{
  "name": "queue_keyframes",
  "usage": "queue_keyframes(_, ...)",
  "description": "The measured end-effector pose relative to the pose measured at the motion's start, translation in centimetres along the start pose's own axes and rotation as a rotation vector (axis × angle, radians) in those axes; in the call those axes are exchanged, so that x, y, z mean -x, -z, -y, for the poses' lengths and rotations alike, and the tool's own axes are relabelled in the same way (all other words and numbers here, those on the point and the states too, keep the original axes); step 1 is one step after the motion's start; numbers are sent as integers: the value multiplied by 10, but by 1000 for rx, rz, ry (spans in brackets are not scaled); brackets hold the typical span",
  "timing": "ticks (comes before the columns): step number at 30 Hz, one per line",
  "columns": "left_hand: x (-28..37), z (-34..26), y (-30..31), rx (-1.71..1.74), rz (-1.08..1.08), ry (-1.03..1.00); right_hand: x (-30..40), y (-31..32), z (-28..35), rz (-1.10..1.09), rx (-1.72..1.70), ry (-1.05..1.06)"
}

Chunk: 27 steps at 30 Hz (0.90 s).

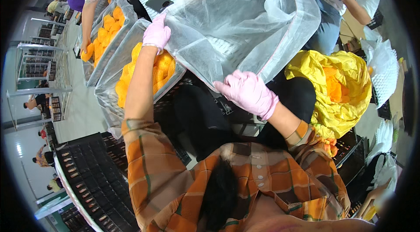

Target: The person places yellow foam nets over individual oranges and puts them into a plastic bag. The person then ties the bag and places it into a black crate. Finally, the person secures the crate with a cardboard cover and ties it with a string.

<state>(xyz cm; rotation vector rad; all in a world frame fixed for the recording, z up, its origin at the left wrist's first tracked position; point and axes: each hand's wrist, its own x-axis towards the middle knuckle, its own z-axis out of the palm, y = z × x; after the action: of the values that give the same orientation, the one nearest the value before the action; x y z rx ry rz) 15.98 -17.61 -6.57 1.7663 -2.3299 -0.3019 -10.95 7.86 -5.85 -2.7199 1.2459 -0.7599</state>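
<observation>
My left hand [157, 33], in a thin pink glove, pinches the upper left edge of a translucent white liner [226, 5]. The near edge of the same liner is gripped by my right hand [247, 92], gloved alike. Between my hands the liner spreads wide over a crate whose slatted floor shows dimly through it; no fruit lies inside. Just left of it, partly behind my left forearm, stands a lined crate [157, 96] with several fruits [164, 68] in yellow foam nets.
Another lined crate [95, 56] of netted fruit stands further left, a co-worker's hand [86, 43] at it. A dark phone [158, 3] lies on the table beyond. To my right sits a yellow bag [352, 100] with orange netting. Black crates [95, 182] are stacked at lower left.
</observation>
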Motion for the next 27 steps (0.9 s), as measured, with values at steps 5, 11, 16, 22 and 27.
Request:
queue_keyframes(5, -27, 50, -28, 586, 7, 10, 14, -9, 29, -74, 164, -29)
queue_keyframes(11, 11, -4, -7, 397, -349, -159, 24, 15, 17, -26, -160, -287)
queue_keyframes(16, 112, -196, 73, 836, -518, -666, -45, 97, -62, -211, -302, -196)
queue_keyframes(22, 23, -149, 48, 1660, -192, -112, -127, 142, -23, -147, -737, 186)
queue_keyframes(27, 14, -109, 0, 1660, -424, -53, -97, 58, -41, 473, -451, -119)
